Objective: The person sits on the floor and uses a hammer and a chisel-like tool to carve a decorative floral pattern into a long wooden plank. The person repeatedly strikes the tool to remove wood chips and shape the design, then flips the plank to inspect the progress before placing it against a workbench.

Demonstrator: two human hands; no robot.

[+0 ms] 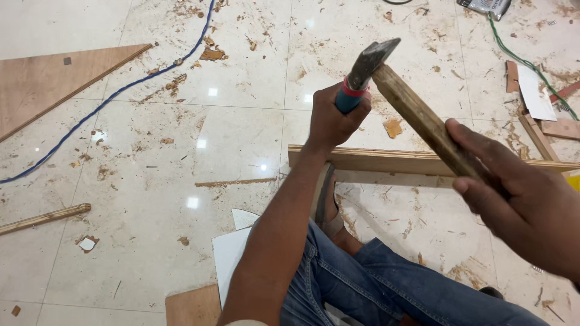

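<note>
My left hand (pixel 331 118) grips the blue-and-red handle of a hammer (pixel 365 69), whose metal head touches the far end of a short wooden stick (pixel 423 121). My right hand (pixel 513 193) holds the near end of that stick, tilted up over the floor. Below them a long wooden batten (pixel 386 160) lies flat on the tiled floor, with my sandalled foot (pixel 326 205) resting against it. My jeans-clad leg (pixel 374 284) fills the bottom of the view.
A blue cable (pixel 115 90) curves across the floor at left, beside a triangular plywood sheet (pixel 48 81). A thin wooden strip (pixel 45 217) lies lower left. White laminate pieces (pixel 232 253) sit near my knee. Offcuts and a green wire (pixel 525 60) clutter the right. Wood chips are scattered about.
</note>
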